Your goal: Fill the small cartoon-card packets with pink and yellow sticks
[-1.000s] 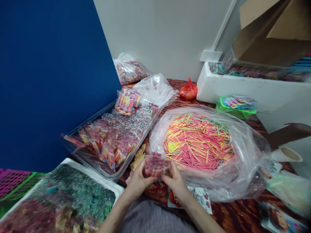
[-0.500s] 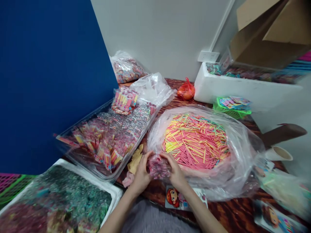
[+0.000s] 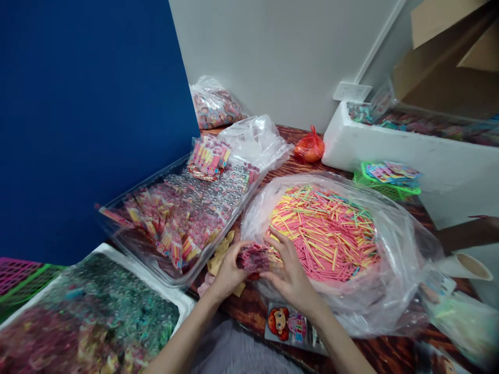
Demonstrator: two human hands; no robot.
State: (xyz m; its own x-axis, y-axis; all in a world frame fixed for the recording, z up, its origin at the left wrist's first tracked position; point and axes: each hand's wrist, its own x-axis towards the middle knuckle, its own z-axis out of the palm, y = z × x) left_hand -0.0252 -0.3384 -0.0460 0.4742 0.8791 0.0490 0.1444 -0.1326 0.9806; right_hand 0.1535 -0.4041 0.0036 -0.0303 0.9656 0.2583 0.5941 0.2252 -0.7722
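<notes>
My left hand point(image 3: 229, 270) is closed around one end of a bundle of small clear packets point(image 3: 254, 258) with pink and dark red contents. Beside the bundle's other end, my right hand point(image 3: 292, 272) has its thumb and fingers apart; contact with the packets is hard to make out. Just beyond the hands lies a large clear plastic bag point(image 3: 401, 234), its mouth spread around a heap of pink, yellow and green sticks point(image 3: 323, 228). Below my right hand, a printed card pouch with a cartoon figure point(image 3: 286, 323) rests on the wooden table point(image 3: 249, 311).
To the left, a clear tray point(image 3: 218, 244) holds many filled stick packets, near a white foam box point(image 3: 185, 309). Behind stand a red bag point(image 3: 310, 146), a green basket point(image 3: 390, 188) and another foam box point(image 3: 409, 143). A cardboard tube point(image 3: 468, 266) lies right.
The packet bundle has turned, so its side shows more. My right hand has opened its fingers and shifted slightly right. The whole view has swung a little left.
</notes>
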